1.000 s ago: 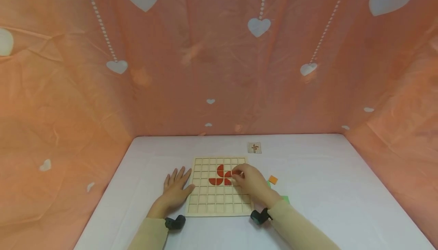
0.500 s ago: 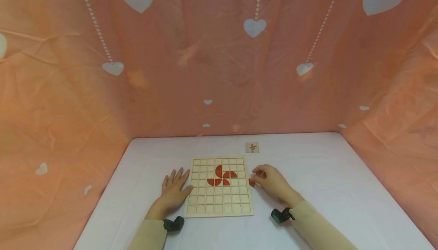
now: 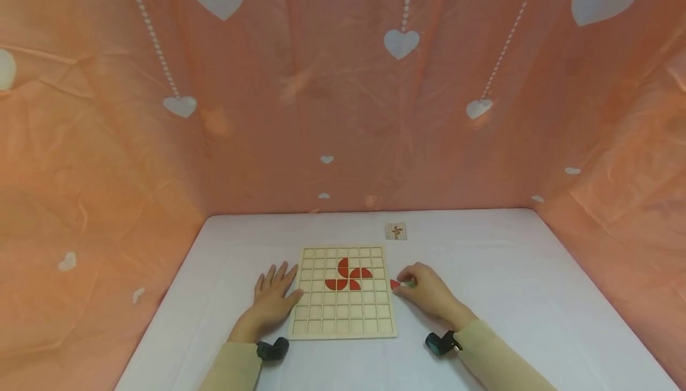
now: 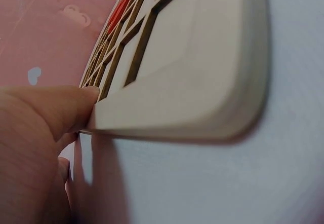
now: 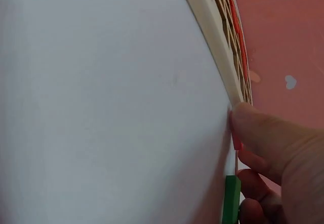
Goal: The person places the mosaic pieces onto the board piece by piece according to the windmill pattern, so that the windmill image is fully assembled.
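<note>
A square wooden grid board (image 3: 343,327) lies on the white table, with several red quarter-circle pieces (image 3: 336,284) set in its middle cells like a pinwheel. My left hand (image 3: 272,303) rests at the board's left side, fingers spread, its thumb on the edge; the left wrist view shows the thumb tip (image 4: 90,96) on the frame. Just off the right edge, my right hand (image 3: 431,294) pinches a small red piece (image 3: 394,284) between thumb and fingers. A green piece (image 5: 232,198) lies beside its curled fingers in the right wrist view; the palm covers part of it from above.
Beyond the board's far right corner lies a small card (image 3: 396,231) printed with a pinwheel pattern on a grid. An orange sheet with hearts (image 3: 332,177) walls the table at the back and sides.
My right hand has moved off the board's middle to the right and now holds another red piece, which has turned. The orange piece no longer shows. The left hand keeps its place.
</note>
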Motion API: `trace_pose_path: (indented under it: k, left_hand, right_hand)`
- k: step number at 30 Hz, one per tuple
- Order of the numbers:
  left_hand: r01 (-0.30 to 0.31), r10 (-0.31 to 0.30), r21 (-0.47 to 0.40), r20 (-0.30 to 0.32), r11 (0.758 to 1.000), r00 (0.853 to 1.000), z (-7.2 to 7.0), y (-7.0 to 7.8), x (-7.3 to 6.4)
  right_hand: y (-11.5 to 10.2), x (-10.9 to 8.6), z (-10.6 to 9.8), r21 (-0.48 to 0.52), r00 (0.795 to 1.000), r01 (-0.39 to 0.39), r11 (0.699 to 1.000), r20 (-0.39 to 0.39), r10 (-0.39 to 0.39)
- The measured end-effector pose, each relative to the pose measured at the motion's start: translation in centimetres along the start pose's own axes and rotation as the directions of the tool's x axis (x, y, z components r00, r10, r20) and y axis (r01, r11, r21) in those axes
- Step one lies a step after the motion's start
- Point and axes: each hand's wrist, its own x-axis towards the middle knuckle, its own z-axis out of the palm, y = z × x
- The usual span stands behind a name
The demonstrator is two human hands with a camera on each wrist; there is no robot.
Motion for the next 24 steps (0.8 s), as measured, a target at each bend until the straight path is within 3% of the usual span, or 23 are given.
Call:
trace_pose_path:
  k: [16, 24]
  left_hand:
    - [0.002, -0.002, 0.010, -0.004, 1.000, 1.000, 0.2, 0.0, 0.2]
    - [0.001, -0.001, 0.020, -0.005, 1.000, 1.000, 0.2, -0.4, 0.2]
  right_hand:
    - [-0.6, -0.3, 0.4, -0.019, 0.999, -0.023, 1.000, -0.043, 0.022]
    - [-1.1, -0.3, 0.9, -0.070, 0.997, 0.029, 0.997, -0.069, -0.034]
